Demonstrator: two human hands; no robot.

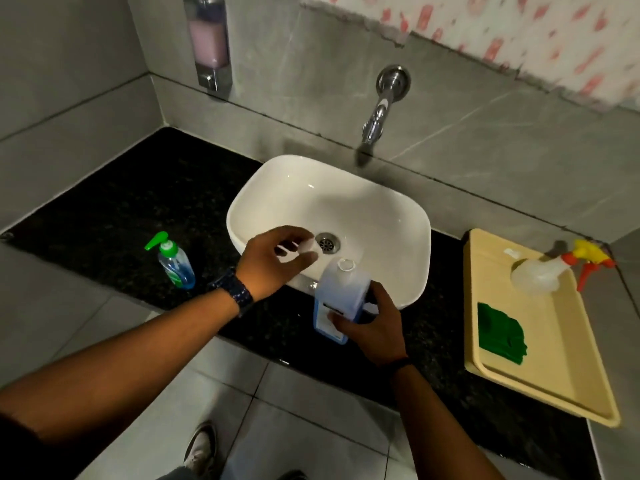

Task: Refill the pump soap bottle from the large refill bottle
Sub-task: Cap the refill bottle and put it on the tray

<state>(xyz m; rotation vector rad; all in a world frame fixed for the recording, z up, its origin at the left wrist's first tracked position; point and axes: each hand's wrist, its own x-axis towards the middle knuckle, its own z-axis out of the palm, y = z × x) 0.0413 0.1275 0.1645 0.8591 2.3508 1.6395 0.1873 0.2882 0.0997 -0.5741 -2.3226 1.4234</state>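
The large refill bottle [337,299], translucent with blue liquid and a white label, stands on the black counter against the front of the basin. Its mouth is uncapped. My right hand [372,327] grips its lower body. My left hand [277,261] hovers over the basin just left of the bottle's mouth, fingers pinched on a small white cap [308,247]. The pump soap bottle [173,263], clear with blue liquid and a green pump head, stands on the counter to the left, untouched and with its pump still on.
A white basin [408,216] sits on the black granite counter [114,209] under a chrome wall tap [379,112]. At the right, a beige tray [561,344] holds a spray bottle [543,271] and a green cloth [500,336]. A wall soap dispenser [207,43] hangs at the upper left.
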